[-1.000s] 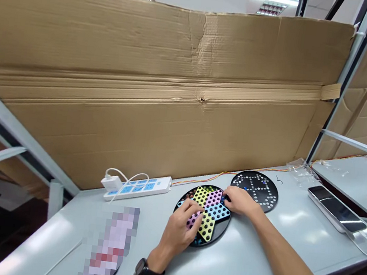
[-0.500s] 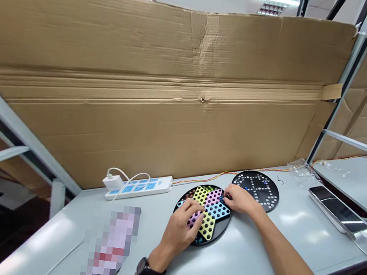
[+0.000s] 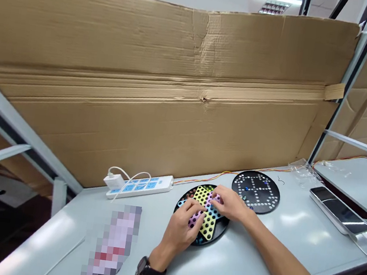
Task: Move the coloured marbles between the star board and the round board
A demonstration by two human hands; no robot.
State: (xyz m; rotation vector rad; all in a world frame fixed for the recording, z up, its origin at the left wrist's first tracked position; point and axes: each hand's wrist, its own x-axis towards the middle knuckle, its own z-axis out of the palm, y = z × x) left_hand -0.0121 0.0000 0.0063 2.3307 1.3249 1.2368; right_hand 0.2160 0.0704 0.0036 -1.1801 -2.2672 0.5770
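Note:
A round black board with a coloured star of holes (image 3: 206, 224) lies on the grey table (image 3: 254, 264). My left hand (image 3: 182, 228), wearing a watch and bracelet, rests on the board's left side with fingers curled. My right hand (image 3: 231, 204) lies over the star's upper right part, fingers bent down onto the holes; what they pinch, if anything, is hidden. A second round black board with white holes (image 3: 256, 192) lies just to the right, with a few marbles on it.
A white power strip (image 3: 139, 186) with a plugged-in charger lies at the back left. A phone on a stand (image 3: 339, 214) sits at the right. A blurred-out object (image 3: 111, 247) lies at the front left. A tall cardboard wall (image 3: 162, 89) stands behind the table.
My right hand has moved left from the star's right edge onto its upper middle. My left hand has stayed put on the board.

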